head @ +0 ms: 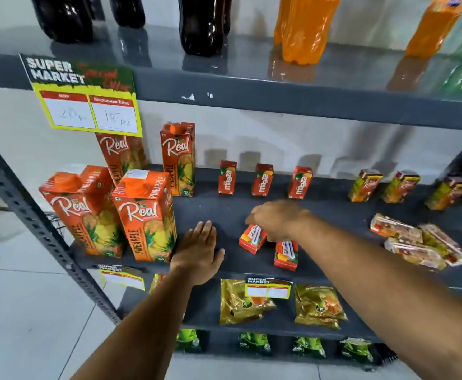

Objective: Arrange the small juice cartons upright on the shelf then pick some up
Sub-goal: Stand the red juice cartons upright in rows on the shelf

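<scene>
Three small red Maaza cartons [262, 179] stand upright in a row at the back of the grey shelf [224, 212]. Two more small red cartons lie flat near the front: one [252, 239] tilted under my right hand [277, 219], the other [286, 255] just right of it. My right hand reaches down over the tilted carton with fingers curled at its top; a firm grip cannot be told. Resting flat and open on the shelf's front edge is my left hand [199, 249], beside a tall pineapple carton [146, 215].
Several tall Real pineapple cartons [83, 209] stand at the left. Small mixed-fruit cartons [364, 186] stand at the back right; others [419, 244] lie in a heap at the right front. Soda bottles [201, 23] fill the shelf above; gold pouches [242, 301] lie below.
</scene>
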Demonstrator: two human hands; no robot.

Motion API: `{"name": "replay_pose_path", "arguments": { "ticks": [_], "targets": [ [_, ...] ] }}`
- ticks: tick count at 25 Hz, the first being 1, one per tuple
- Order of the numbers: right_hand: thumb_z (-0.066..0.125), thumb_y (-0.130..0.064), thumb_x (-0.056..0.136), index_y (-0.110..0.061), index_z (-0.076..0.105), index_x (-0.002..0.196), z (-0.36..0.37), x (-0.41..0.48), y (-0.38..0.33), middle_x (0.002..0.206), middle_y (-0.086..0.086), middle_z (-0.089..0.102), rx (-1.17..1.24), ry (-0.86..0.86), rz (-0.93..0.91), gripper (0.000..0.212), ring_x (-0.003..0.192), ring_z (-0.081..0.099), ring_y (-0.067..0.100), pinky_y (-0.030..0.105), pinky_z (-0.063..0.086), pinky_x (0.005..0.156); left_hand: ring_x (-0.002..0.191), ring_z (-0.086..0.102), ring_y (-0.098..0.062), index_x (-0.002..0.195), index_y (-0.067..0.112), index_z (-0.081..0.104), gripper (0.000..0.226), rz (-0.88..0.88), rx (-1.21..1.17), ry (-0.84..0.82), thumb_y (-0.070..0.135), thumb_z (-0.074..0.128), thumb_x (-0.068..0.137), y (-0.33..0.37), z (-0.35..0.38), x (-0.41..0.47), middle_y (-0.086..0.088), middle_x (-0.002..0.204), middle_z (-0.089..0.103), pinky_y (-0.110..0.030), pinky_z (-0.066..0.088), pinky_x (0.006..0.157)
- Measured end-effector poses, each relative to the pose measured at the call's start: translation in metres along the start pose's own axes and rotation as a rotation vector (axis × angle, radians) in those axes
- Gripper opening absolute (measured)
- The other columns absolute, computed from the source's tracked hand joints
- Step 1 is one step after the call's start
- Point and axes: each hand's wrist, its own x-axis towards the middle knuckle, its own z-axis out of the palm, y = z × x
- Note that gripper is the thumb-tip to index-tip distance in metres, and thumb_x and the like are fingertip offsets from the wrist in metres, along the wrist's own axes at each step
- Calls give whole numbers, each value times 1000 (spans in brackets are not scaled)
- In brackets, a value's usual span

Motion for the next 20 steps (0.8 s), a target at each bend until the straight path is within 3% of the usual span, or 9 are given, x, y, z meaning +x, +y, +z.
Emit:
{"name": "replay_pose_path", "arguments": {
  "ticks": [3, 8, 11, 15, 20],
  "targets": [
    [68, -10, 80, -26, 49, 139, 7, 4, 3, 137, 0, 56, -8, -19, -26, 64, 124, 53, 28, 47, 51, 90, 148, -3, -23, 151, 7, 4, 70, -2, 19, 5, 51, 14, 97, 2, 1, -2, -8, 162, -2, -38, 4, 119],
    [63, -12, 87, -24, 48, 141, 18, 5, 8, 139, 2, 55, -2, 27, -85, 56, 125, 52, 27, 45, 48, 94, 148, -3, -22, 151, 9, 3, 68, -27, 53, 6, 49, 13, 98, 5, -1, -4, -7, 162, -2, -37, 4, 119],
    [60, -16, 91, -22, 50, 139, 24, 5, 9, 137, 3, 56, 20, 67, -99, 50, 123, 53, 27, 44, 48, 93, 148, -5, -21, 151, 9, 2, 67, -78, 53, -2, 49, 11, 98, 10, 3, -5, -5, 162, -3, -35, 1, 117],
    [62, -21, 90, -23, 53, 136, 27, 11, 9, 133, 3, 60, 26, 99, -116, 47, 120, 53, 27, 43, 48, 91, 148, -5, -19, 151, 11, 4, 83, -79, 24, 25, 55, -9, 82, 9, 6, -6, -4, 162, -2, -34, -1, 116],
    [69, -26, 84, -26, 58, 124, 32, 18, 10, 119, 2, 64, 133, 186, -38, 41, 111, 59, 25, 40, 47, 86, 148, -5, -18, 151, 12, 4, 82, -62, -2, 44, 55, -9, 83, 6, 8, -5, -2, 162, -1, -35, -1, 118]
  ]
}}
